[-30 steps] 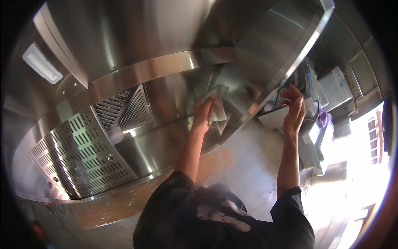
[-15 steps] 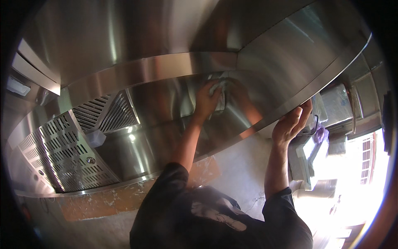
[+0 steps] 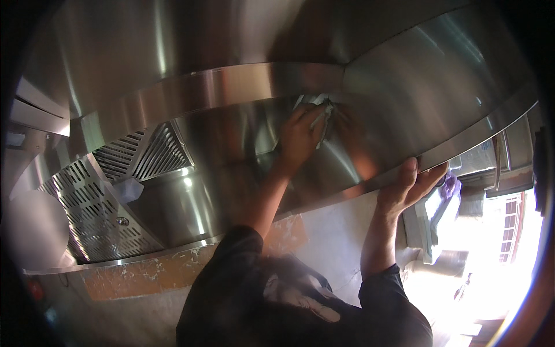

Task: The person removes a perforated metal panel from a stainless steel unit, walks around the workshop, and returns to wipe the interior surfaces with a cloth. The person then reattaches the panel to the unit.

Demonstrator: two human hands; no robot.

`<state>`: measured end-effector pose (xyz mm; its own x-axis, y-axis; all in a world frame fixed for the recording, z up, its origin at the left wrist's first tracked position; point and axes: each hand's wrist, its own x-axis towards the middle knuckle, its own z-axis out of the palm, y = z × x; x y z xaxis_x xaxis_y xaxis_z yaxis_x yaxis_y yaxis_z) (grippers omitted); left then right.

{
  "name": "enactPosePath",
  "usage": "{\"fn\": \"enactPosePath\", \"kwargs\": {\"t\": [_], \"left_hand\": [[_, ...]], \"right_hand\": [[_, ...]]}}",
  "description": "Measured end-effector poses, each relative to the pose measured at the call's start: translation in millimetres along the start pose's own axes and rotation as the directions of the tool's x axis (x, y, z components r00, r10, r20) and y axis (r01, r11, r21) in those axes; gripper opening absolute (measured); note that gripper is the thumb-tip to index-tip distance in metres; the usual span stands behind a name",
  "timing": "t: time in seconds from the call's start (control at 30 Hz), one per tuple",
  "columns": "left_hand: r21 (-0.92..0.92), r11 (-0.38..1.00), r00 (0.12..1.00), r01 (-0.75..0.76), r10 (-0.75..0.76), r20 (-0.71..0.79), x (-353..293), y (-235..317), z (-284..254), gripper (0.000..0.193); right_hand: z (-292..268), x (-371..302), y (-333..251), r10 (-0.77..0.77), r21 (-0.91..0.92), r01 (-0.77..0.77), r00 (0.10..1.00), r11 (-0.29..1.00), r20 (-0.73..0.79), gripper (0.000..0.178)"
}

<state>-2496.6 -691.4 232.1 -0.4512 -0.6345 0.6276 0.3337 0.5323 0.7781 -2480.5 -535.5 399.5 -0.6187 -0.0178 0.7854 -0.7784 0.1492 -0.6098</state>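
Inside a stainless-steel range hood (image 3: 231, 144), my left hand (image 3: 300, 133) is raised with its fingers closed on a pale cloth (image 3: 322, 118). The cloth lies against the shiny inner side panel, just below the inner ledge, and the panel mirrors the hand. My right hand (image 3: 399, 191) grips the hood's lower rim (image 3: 462, 151) on the right. Its thumb rests on the near side, while the other fingertips are partly hidden by the rim.
Slotted metal filters (image 3: 92, 208) fill the hood's left part, with a small translucent cup (image 3: 128, 189) beside them. A blurred, pale round shape (image 3: 37, 225) covers the far left. Beyond my right hand are a purple bag (image 3: 451, 186) and a bright window (image 3: 511, 222).
My left hand and the cloth have moved slightly right and up toward the inner ledge. My right hand sits a little lower in view, and the pale round shape has appeared at left.
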Motion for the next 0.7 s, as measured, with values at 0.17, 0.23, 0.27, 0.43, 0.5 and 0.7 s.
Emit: {"fn": "enactPosePath", "kwargs": {"t": [0.17,0.23,0.27,0.43,0.5,0.7], "left_hand": [[0.113,0.992,0.998,0.056,-0.053,-0.029,-36.9,-0.1,-9.8,0.028],[0.085,0.994,0.997,0.062,-0.058,-0.054,-37.1,-0.3,-7.7,0.029],[0.069,0.996,0.997,0.05,-0.046,-0.057,-32.3,-0.8,-4.0,0.03],[0.036,0.999,0.996,-0.038,0.041,-0.075,-14.9,-10.9,12.4,0.029],[0.066,0.998,0.998,0.01,-0.005,-0.069,-40.0,-20.5,8.6,0.029],[0.211,0.894,0.916,0.394,-0.401,-0.01,-114.0,-60.0,1.1,0.03]], "right_hand": [[2.9,-2.1,-4.1,-0.017,-0.023,0.017,1.0,1.0,-0.015,0.07],[2.7,-1.9,-4.1,-0.042,-0.094,0.038,0.998,0.995,-0.043,0.071],[2.6,-1.6,-4.0,-0.042,-0.099,0.037,0.998,0.994,-0.045,0.07],[8.1,0.3,-7.0,-0.013,-0.069,0.006,0.995,0.998,-0.101,0.068],[9.9,-1.0,-8.9,-0.024,-0.055,0.019,0.995,0.998,-0.098,0.068],[-5.8,-5.4,8.7,0.006,-0.088,-0.018,0.991,0.996,-0.136,0.062]]}}
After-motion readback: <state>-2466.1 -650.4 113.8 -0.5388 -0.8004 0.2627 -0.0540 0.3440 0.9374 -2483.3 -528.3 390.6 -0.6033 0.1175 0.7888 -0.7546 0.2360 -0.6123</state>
